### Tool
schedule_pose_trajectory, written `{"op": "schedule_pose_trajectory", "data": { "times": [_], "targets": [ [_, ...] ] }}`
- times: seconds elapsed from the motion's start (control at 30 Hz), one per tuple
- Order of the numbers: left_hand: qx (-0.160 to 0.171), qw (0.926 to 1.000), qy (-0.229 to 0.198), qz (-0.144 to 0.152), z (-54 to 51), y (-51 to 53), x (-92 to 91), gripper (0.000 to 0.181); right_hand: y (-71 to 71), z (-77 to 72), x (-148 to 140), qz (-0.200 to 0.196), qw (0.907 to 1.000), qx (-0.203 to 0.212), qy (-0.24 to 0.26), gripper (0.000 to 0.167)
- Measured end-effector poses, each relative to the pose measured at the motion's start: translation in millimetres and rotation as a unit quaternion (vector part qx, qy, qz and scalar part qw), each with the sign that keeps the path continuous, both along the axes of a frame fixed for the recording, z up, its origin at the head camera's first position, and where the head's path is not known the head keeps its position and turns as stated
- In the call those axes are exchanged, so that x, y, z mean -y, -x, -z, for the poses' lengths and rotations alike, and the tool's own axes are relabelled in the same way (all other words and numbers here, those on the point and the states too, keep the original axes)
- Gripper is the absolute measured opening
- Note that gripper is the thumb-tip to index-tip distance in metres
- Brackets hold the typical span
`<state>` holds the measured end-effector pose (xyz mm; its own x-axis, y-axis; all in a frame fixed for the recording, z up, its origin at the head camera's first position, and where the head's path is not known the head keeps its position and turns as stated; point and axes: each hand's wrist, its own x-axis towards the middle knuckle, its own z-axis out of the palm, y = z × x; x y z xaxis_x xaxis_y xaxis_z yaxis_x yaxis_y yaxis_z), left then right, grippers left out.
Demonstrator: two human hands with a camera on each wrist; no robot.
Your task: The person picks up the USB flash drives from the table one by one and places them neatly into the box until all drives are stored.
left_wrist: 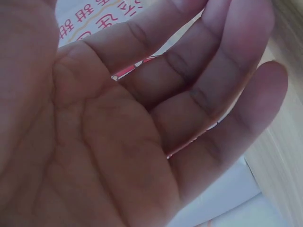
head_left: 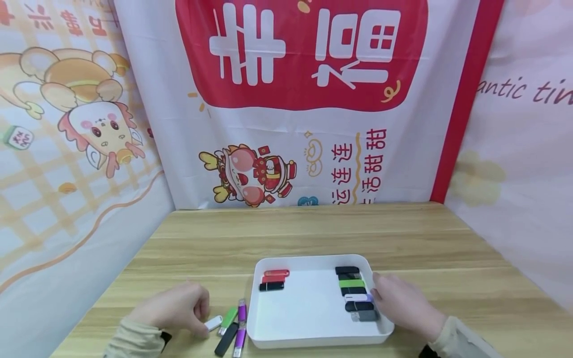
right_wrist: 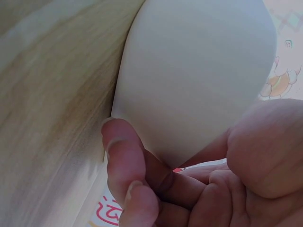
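Note:
In the head view my left hand (head_left: 176,309) is low over the table, fingertips beside a white USB stick (head_left: 214,323); whether they touch it is unclear. My left palm (left_wrist: 113,127) shows loosely bent fingers with nothing visible in them. Next to the white stick lie a green stick (head_left: 229,318), a black one (head_left: 226,339) and two purple ones (head_left: 242,311). With fingers curled at the outer wall, my right hand (head_left: 403,303) grips the right side of a white tray (head_left: 320,343); the right wrist view shows this hand (right_wrist: 189,179) against the tray wall (right_wrist: 194,71).
Inside the tray, two red sticks (head_left: 274,279) and a black one (head_left: 271,286) form a left column. Several sticks, including a bright green one (head_left: 351,283), line its right side. Printed cloths (head_left: 286,119) hang behind and beside the wooden table (head_left: 313,228).

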<state>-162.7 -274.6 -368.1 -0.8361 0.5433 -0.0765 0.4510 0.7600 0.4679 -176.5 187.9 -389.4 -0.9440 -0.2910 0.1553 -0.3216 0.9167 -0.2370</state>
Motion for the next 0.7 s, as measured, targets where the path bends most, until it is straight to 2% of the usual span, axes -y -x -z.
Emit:
{"op": "schedule_pose_trajectory", "data": {
  "times": [0.2,0.4,0.57,0.7],
  "targets": [
    [0.009,0.9999,0.007,-0.012,1.9,-0.5,-0.1,0.028,1.1,-0.8,0.3,0.003,1.0000,0.002,-0.005,0.018],
    [0.003,0.9999,0.014,-0.007,2.7,0.3,-0.9,0.028,1.6,-1.2,-0.3,0.003,1.0000,0.006,-0.001,0.020],
    [0.032,0.9992,0.007,-0.023,3.1,-1.8,0.5,0.026,1.2,-0.5,-0.6,0.001,1.0000,0.006,0.005,0.024],
    [0.042,0.9987,0.007,-0.028,4.7,-2.6,3.2,0.027,0.7,-0.2,-0.2,0.000,0.9999,0.011,0.010,0.025]
  ]
}}
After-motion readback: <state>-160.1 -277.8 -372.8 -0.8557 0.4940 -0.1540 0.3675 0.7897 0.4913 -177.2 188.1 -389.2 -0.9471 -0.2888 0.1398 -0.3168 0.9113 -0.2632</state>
